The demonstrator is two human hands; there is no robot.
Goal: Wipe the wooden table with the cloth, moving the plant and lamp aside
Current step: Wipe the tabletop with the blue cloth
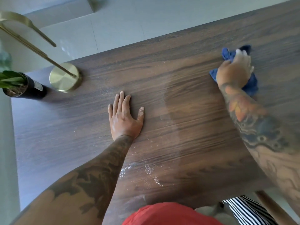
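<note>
The wooden surface (186, 120) filled most of the view, its dark grain running across, with a damp, darker patch in the middle and scattered pale specks and droplets toward the near edge. Beyond its far edge lay a pale tiled floor (113, 21).

Both tattooed forearms reached out over the wood. The left hand (125, 116) lay flat, palm down, fingers straight and slightly spread, pressing on the surface near its centre and holding nothing. The right hand (235, 70) was farther out on the right side, its fingers curled over a bunched blue cloth (250, 83), pressing it against the wood; folds of the cloth stuck out beyond the fingertips and beside the wrist.

At the far left corner stood the brass lamp (65, 77), its round base on the surface and its thin stem slanting up toward the upper left. Just beside it, at the left edge, sat the plant (21, 86) in a dark cylindrical pot, green leaves partly cut off by the frame.

At the bottom edge showed red fabric (170, 215) and a black-and-white striped cloth (248, 210).
</note>
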